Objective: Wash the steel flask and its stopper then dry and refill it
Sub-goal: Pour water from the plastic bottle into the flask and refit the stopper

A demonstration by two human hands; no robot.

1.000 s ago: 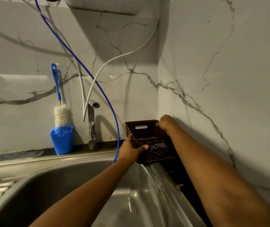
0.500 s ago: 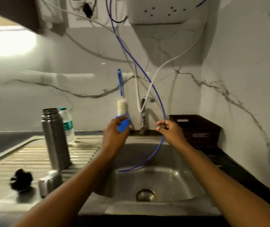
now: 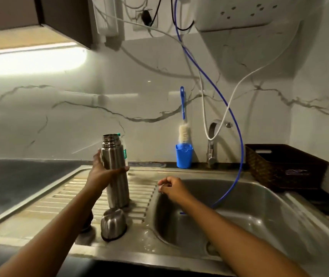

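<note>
**Left hand clasps the open flask at the drainboard**

The steel flask (image 3: 118,191) stands upright, its threaded mouth uncovered. The left hand (image 3: 100,175) is wrapped around its middle, thumb on the near left side and fingers curled across the front. The flask's base is down at the ribs of the drainboard (image 3: 59,198); whether it rests there or is just lifted cannot be told.

Directly behind the grip, a plastic bottle (image 3: 125,153) with a green cap peeks out past the flask. Below the grip, nearer the person, a steel cup (image 3: 113,224) sits mouth-down on the drainboard, just beside the flask's base.

To the right of the grip, the right hand (image 3: 171,188) hovers over the left rim of the sink basin (image 3: 269,220), fingers loosely curled and holding nothing. Further right, a blue hose (image 3: 238,156) hangs down into the basin, apart from that hand. Along the back wall stand a blue holder (image 3: 184,156) with a bottle brush (image 3: 184,132), then the tap (image 3: 211,144), and in the far right corner a dark basket (image 3: 285,168).
</note>
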